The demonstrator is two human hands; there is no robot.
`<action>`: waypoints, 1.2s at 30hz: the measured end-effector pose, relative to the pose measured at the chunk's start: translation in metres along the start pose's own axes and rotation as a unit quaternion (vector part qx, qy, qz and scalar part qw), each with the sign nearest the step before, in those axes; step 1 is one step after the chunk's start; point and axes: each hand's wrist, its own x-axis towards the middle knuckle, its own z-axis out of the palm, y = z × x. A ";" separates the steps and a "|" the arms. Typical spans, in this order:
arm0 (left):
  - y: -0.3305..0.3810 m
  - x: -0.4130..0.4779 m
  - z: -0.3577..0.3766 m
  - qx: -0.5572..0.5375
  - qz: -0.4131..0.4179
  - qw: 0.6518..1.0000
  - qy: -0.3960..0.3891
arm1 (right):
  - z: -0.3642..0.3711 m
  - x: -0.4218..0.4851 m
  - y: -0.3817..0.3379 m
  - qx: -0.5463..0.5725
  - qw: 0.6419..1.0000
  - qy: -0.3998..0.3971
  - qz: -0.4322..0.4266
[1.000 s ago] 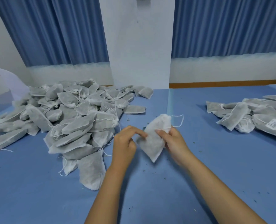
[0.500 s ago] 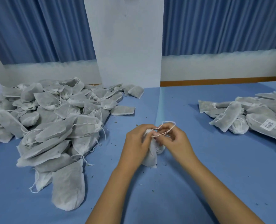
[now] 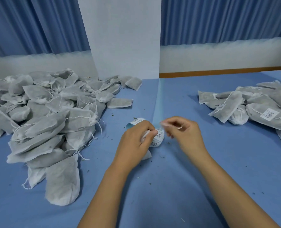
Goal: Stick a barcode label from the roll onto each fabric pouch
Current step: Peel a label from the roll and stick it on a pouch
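Fabric pouch [image 3: 147, 155] in front of white pillar [image 3: 125, 38], gripped together with label strip [image 3: 158, 138] in curled left hand [image 3: 134, 142]. Right hand [image 3: 185, 135] likewise before pillar, blurred, fingers curled; pinching what, cannot tell. Unlabelled pile [image 3: 46, 112] left of pillar, labelled pile [image 3: 251, 109] right of it.

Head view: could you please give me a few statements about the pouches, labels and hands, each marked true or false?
1. The left pile of pouches shows no barcode labels. True.
2. The right pile holds only bare pouches. False: several carry barcode labels.
3. The left hand grips a pouch, with the label strip at its fingers. True.
4. The right hand lies flat on the table. False: it is raised, fingers curled, and blurred.
5. The table cover is blue. True.
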 end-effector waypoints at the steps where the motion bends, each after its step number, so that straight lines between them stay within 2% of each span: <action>1: 0.000 0.000 -0.001 -0.020 -0.009 1.000 0.009 | -0.006 0.003 0.002 -0.010 0.996 0.081 0.029; 3: -0.001 0.001 -0.003 -0.024 -0.030 0.999 0.027 | -0.024 0.009 0.004 -0.040 0.974 0.215 0.057; 4: -0.002 0.002 -0.004 -0.015 -0.040 0.999 0.032 | -0.030 0.010 0.003 -0.072 0.969 0.233 0.039; 5: -0.003 0.002 -0.004 -0.007 -0.048 0.998 0.034 | -0.033 0.009 0.002 -0.101 0.972 0.210 0.003; 7: -0.004 0.002 -0.002 -0.005 -0.054 0.998 0.034 | -0.026 0.005 0.000 -0.110 0.990 0.064 -0.060; 9: -0.001 0.001 0.000 -0.010 -0.052 0.998 0.028 | -0.011 -0.001 0.003 -0.137 0.984 -0.092 -0.061; 11: 0.000 0.000 0.000 -0.011 -0.055 0.998 0.027 | -0.003 -0.004 0.007 -0.166 0.975 -0.139 -0.041; 13: 0.000 0.001 -0.002 -0.016 -0.066 0.997 0.038 | -0.006 -0.002 0.008 -0.136 0.984 -0.113 -0.018; 15: 0.002 0.001 -0.003 -0.036 -0.087 0.995 0.037 | -0.012 0.001 0.008 -0.137 0.985 -0.096 -0.031; 18: 0.004 0.002 -0.006 -0.078 -0.130 0.988 0.020 | -0.019 0.004 0.006 -0.233 0.964 -0.080 -0.099; 21: 0.003 0.003 -0.011 -0.185 -0.161 0.969 -0.036 | -0.027 0.008 0.008 -0.223 0.970 0.009 -0.093; 24: 0.007 0.000 -0.011 -0.327 -0.175 0.925 -0.088 | -0.027 0.010 0.009 -0.192 0.977 0.064 -0.066; 26: 0.013 0.000 -0.010 -0.364 -0.143 0.918 -0.067 | -0.019 0.008 0.012 -0.208 0.976 0.049 -0.043; 28: 0.014 0.001 -0.009 -0.382 -0.099 0.919 -0.008 | -0.008 0.001 0.015 -0.218 0.975 -0.004 -0.033; 30: 0.010 0.001 -0.007 -0.357 -0.095 0.928 0.046 | 0.000 -0.005 0.017 -0.220 0.972 -0.061 -0.049; 33: 0.001 0.001 -0.001 -0.189 -0.116 0.972 0.074 | 0.001 -0.008 0.016 -0.256 0.951 -0.117 -0.128; 35: -0.002 0.001 0.000 -0.086 -0.122 0.987 0.054 | -0.002 -0.007 0.013 -0.279 0.936 -0.102 -0.189; 36: -0.004 0.002 0.000 -0.069 -0.122 0.989 0.042 | -0.004 -0.005 0.012 -0.281 0.932 -0.083 -0.213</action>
